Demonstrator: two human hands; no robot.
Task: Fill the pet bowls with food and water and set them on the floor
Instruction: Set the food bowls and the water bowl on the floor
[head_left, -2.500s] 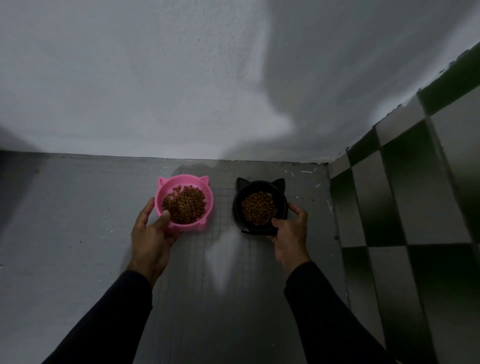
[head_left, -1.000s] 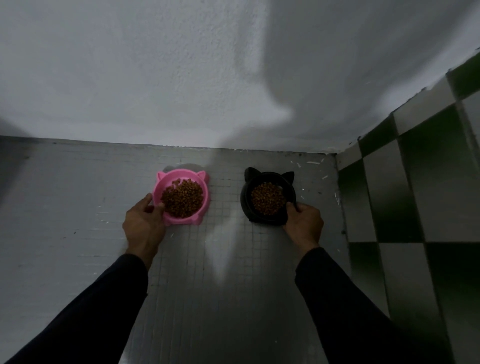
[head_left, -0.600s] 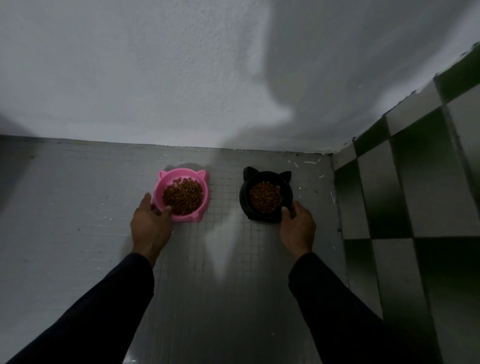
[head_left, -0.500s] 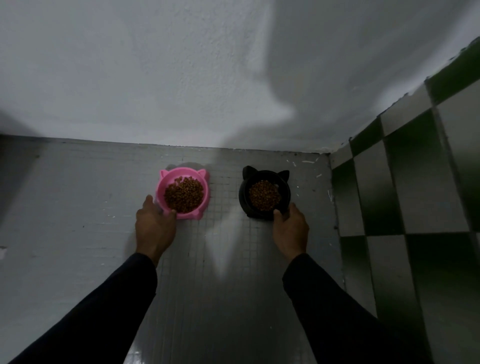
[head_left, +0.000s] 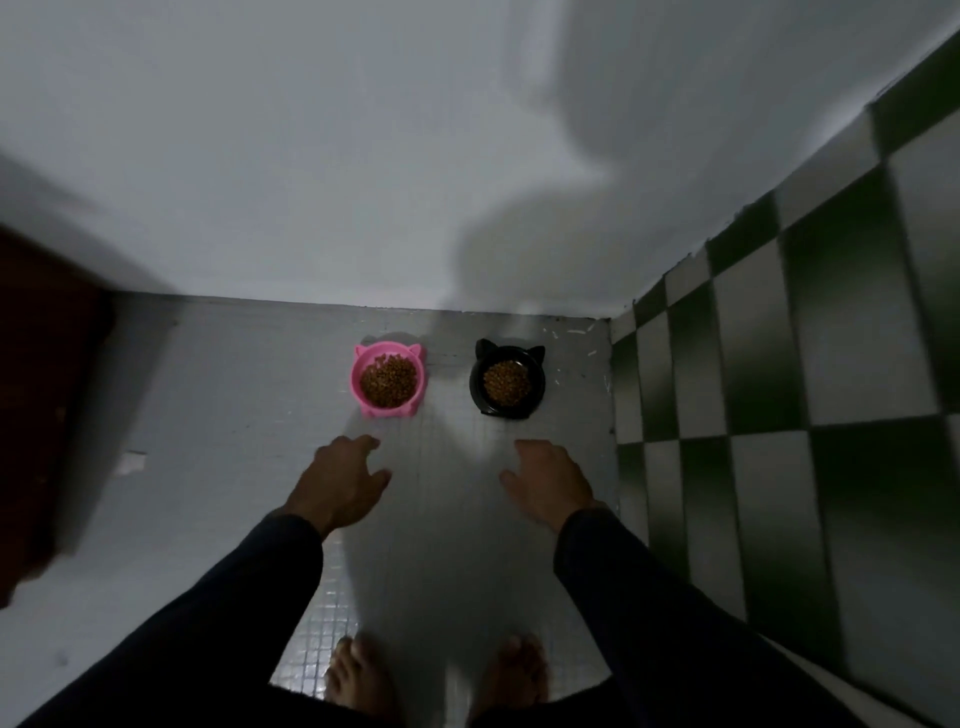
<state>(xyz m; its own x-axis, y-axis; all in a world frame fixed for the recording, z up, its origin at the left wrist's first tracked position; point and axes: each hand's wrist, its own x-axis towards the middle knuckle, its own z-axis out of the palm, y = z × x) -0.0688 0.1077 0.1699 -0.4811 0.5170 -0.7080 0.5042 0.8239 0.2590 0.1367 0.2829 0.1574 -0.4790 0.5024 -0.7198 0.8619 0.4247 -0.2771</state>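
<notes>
A pink cat-eared bowl (head_left: 358, 382) full of brown kibble stands on the grey tiled floor near the white wall. Beside it on the right stands a black cat-eared bowl (head_left: 537, 387), also holding kibble. My left hand (head_left: 340, 480) hovers below the pink bowl, fingers loose, holding nothing. Below the black bowl, my right hand (head_left: 545, 480) is likewise relaxed and holds nothing. Both hands are apart from the bowls.
A green and white checkered tiled wall (head_left: 779, 364) runs along the right side. A dark red-brown wooden thing (head_left: 41, 389) stands at the left edge. My bare feet (head_left: 436, 675) are on the floor at the bottom.
Both hands have let go of the bowls and drawn back toward me. The view has risen, so the bowls look farther away and my feet show.
</notes>
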